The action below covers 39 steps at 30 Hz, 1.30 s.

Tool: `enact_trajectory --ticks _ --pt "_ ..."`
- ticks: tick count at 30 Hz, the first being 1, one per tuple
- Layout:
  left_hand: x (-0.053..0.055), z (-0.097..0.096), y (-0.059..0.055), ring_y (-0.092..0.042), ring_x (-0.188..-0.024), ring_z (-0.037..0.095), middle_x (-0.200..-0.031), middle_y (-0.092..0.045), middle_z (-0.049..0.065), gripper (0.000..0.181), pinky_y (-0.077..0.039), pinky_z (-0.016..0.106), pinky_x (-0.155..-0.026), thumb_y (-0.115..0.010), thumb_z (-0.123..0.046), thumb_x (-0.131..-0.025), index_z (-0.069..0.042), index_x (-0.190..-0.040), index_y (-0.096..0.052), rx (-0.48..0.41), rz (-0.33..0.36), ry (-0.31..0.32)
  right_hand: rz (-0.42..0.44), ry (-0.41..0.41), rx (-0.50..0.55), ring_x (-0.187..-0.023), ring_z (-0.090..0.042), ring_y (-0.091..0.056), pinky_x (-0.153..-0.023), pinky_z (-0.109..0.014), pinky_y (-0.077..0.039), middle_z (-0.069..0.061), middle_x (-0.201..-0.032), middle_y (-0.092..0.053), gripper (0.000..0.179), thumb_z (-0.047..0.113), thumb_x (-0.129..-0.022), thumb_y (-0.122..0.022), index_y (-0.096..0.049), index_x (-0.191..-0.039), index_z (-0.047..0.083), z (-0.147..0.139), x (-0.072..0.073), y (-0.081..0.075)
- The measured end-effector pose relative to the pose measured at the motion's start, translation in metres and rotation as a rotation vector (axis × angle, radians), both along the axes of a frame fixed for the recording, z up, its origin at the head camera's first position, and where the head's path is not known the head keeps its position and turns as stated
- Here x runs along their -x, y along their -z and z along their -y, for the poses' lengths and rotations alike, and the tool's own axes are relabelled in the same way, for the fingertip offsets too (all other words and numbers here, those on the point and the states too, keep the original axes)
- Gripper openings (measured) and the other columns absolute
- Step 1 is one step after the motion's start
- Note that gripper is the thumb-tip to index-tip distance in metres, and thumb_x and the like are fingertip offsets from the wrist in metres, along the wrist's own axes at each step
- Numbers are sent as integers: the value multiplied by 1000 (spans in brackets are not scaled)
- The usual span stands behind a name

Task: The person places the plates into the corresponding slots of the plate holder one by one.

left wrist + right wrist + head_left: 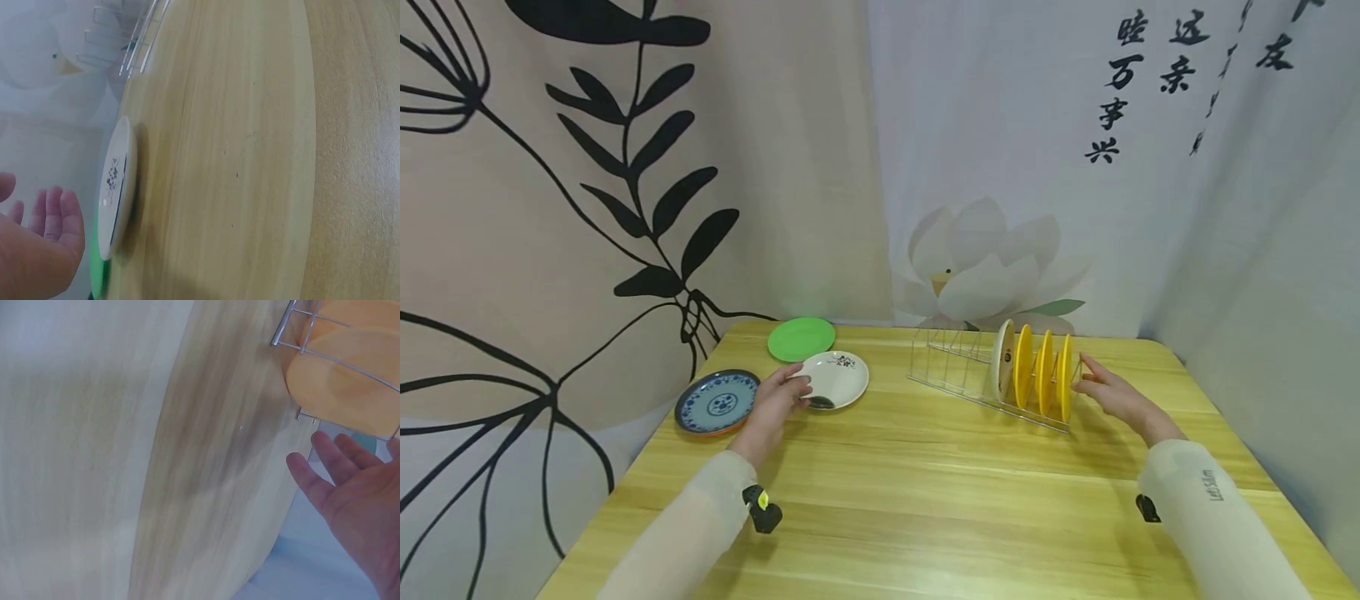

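A white plate [842,377] with a dark floral print lies on the table, also seen edge-on in the left wrist view. My left hand [772,404] is at its left rim, overlapping it in the head view; in the left wrist view the fingers [55,215] are loosely bent beside the plate, gripping nothing. On the right, a wire dish rack [955,385] holds several yellow plates [1043,375] and one cream plate [1002,360] upright. At the rack's right end is my right hand [1117,395], its fingers [334,459] spread near the wire, holding nothing.
A green plate [801,339] lies at the back, left of the rack. Left of my left hand sits a blue patterned plate [718,402] with an orange edge showing beneath. The wooden table [925,500] ends at a printed curtain [805,167] behind.
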<state>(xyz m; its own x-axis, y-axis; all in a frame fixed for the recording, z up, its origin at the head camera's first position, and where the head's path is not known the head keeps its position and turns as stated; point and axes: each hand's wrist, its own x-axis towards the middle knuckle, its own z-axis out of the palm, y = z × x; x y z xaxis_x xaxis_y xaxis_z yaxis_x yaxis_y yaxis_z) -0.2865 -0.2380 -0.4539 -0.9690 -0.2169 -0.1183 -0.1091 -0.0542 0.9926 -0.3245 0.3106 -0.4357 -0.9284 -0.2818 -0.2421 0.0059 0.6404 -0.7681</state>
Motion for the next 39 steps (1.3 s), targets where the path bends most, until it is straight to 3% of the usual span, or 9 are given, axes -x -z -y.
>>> enact_trajectory --ticks 9,15,23,33,39 --pt "-3 6 5 -53 -111 28 -128 -48 19 57 -46 45 -103 -55 -8 -99 -3 -152 -35 -13 24 -53 19 -11 10 -136 -60 -20 -101 -76 -27 -40 -154 -8 83 39 -105 -43 18 -156 16 -2 2 2" --pt "-2 7 11 -50 -110 30 -118 -51 18 59 -45 47 -103 -55 -8 -98 -3 -153 -32 -3 40 -135 17 -17 14 -136 -59 -22 -100 -77 -28 -41 -153 -10 82 37 -106 -42 19 -155 15 -4 2 2" --pt "0 10 22 -49 -112 31 -118 -50 19 65 -47 44 -100 -58 -14 -98 -2 -154 -28 30 118 -178 5 -15 15 -136 -60 -21 -99 -77 -29 -37 -156 -7 80 37 -106 -42 17 -156 15 -4 3 5" --pt "5 11 30 -54 -83 19 -85 -52 4 64 -52 35 -80 -62 -13 -96 -1 -152 -32 27 144 -216 6 -11 15 -135 -60 -21 -99 -77 -29 -39 -154 -11 79 37 -106 -40 17 -156 15 -4 3 4" --pt "7 8 32 -53 -75 15 -84 -52 4 65 -53 32 -74 -63 -12 -96 0 -151 -31 12 151 -227 7 -7 14 -136 -60 -21 -99 -77 -28 -38 -155 -9 81 40 -105 -41 17 -156 15 -3 3 5"
